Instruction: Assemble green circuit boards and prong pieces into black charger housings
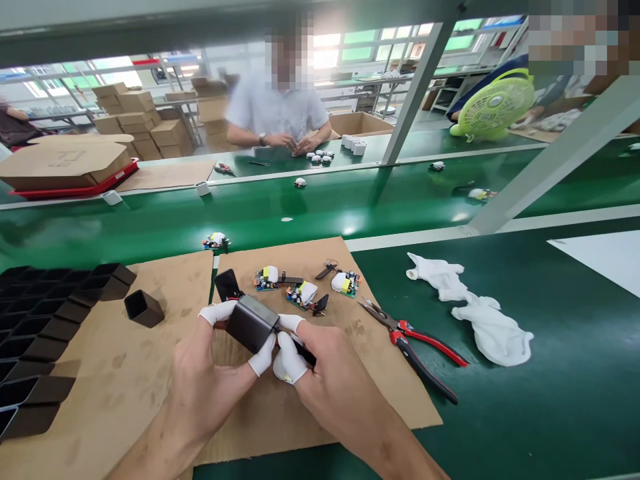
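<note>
My left hand [210,373] and my right hand [320,373] both grip a small black charger housing [250,323] above a cardboard sheet [350,373]. White finger cots cover my fingertips. A thin black piece pokes out under my right thumb. Just beyond the housing lie a black cover [227,283], three small circuit boards [300,293] with white and yellow parts, and a few black clips [325,270].
Red-handled pliers [420,347] and white cloth gloves [475,307] lie to the right on the green bench. Rows of empty black housings [40,320] sit at the left, one loose [144,308]. Beyond the green conveyor [300,207] a person works; a green fan [493,107] stands far right.
</note>
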Available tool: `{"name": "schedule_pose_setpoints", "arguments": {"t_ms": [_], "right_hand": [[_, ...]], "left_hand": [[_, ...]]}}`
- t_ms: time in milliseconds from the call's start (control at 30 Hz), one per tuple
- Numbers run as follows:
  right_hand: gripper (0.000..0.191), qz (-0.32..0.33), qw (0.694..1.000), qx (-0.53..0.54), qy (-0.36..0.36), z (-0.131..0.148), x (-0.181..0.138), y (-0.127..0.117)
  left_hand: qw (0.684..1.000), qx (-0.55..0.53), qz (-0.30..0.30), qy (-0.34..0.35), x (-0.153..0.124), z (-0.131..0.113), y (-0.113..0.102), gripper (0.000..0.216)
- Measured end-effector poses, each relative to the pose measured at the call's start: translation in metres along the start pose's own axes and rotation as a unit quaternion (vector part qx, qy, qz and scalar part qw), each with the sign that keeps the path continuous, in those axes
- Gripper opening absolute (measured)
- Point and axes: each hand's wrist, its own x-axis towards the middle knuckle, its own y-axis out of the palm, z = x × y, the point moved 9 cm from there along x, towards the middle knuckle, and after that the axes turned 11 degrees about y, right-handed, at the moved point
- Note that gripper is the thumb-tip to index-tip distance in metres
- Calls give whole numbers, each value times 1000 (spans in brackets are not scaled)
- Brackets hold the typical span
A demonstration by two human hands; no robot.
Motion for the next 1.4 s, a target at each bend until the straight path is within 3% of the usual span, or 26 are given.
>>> {"name": "schedule_pose_setpoints", "arguments": {"t_ms": [300,800,1100,1200,1267,1400], "right_hand": [[25,3,998,-53,33,-2,6,-1],[25,-24,999,20,-29,-3,7,6],[25,-48,997,16,-51,-3,6,8],[27,-41,999,-17,-23,-2,8,6],[26,-29,999,-34,0,0,6,2],[28,-20,1000,6,-3,0,-11,-17]], "left_hand": [[999,22,21,24,8,2,3,41],[991,101,-5,90,4,-8,-5,40],[994,83,-10,77,0,0,-7,41],[998,48,-2,31,1,10,-4,43],[999,-13,12,-40,5,23,0,44],[957,-219,14,-191,14,44,7,50]]}}
